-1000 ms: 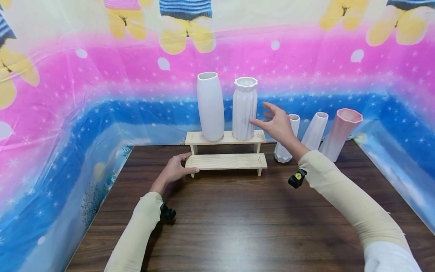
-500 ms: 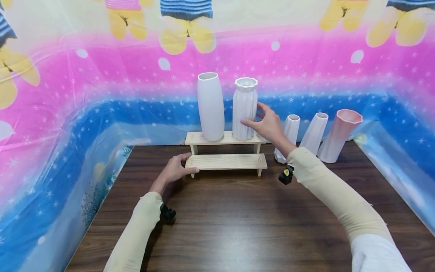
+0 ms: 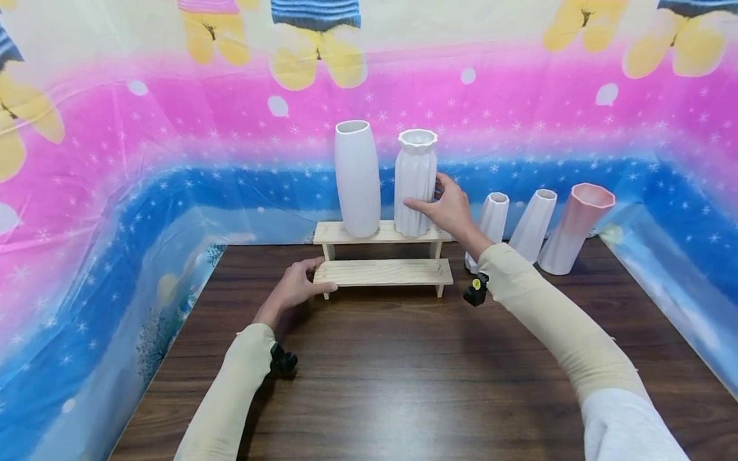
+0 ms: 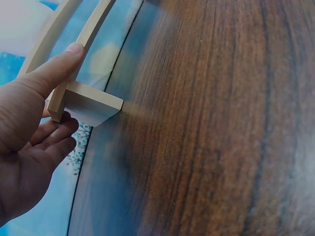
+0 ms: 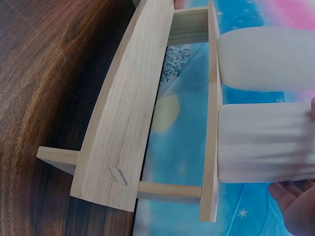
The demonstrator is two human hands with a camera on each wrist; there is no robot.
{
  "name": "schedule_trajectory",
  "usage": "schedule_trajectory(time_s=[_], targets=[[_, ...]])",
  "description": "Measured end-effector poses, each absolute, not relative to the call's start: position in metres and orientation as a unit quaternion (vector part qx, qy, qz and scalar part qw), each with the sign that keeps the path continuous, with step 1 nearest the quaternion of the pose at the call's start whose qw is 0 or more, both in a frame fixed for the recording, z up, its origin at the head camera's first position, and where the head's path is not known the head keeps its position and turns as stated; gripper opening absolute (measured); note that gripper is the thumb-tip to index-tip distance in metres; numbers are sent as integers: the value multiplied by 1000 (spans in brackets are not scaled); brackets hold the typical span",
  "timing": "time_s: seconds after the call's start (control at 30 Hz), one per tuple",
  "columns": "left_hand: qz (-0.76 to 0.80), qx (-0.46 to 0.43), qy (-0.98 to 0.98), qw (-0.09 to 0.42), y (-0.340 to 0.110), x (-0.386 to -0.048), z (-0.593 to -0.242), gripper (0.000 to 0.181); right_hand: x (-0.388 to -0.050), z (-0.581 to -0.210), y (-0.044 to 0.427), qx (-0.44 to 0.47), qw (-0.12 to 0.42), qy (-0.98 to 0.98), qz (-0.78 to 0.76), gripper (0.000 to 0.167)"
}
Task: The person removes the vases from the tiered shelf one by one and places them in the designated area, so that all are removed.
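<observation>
A two-step wooden stand (image 3: 383, 273) is on the dark table, with two white vases upright on its upper step. My left hand (image 3: 294, 287) holds the left end of the lower step; in the left wrist view the thumb lies on the board and the fingers curl beneath. On the right, my right hand (image 3: 452, 210) grips the fluted white vase (image 3: 412, 173), thumb across its front and fingers round its far side. That vase has a scalloped rim and its base meets the upper step. To its left stands the smooth white vase (image 3: 357, 179), apart from both hands.
Right of the stand, two slim white vases (image 3: 496, 218) (image 3: 533, 224) and a pink-and-white vase (image 3: 578, 224) stand on the table, the nearest partly behind my right forearm. A printed cloth backdrop (image 3: 230, 141) rises behind the wooden table (image 3: 369, 371).
My right hand has moved left onto the fluted vase, and its thumb and fingers have closed round it. My left hand, the stand and the vases have stayed in place.
</observation>
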State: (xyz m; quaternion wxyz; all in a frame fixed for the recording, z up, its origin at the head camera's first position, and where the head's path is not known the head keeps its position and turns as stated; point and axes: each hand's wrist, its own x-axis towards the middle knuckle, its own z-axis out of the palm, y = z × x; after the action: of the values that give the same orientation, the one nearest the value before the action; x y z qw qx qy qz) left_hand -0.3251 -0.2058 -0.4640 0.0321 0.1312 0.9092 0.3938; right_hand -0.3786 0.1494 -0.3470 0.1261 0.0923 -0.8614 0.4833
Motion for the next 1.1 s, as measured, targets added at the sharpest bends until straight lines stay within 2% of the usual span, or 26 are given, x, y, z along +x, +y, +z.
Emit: schedule_trajectory(time_s=[0.3, 0.8, 1.1], targets=[[391, 130, 910, 31, -208, -325, -464, 89, -382, -344, 149, 85, 112, -859, 491, 97], [392, 139, 909, 26, -206, -326, -465, 88, -378, -350, 151, 100, 169, -855, 479, 84], [393, 133, 909, 25, -207, -325, -465, 87, -367, -345, 153, 107, 159, -848, 494, 86]])
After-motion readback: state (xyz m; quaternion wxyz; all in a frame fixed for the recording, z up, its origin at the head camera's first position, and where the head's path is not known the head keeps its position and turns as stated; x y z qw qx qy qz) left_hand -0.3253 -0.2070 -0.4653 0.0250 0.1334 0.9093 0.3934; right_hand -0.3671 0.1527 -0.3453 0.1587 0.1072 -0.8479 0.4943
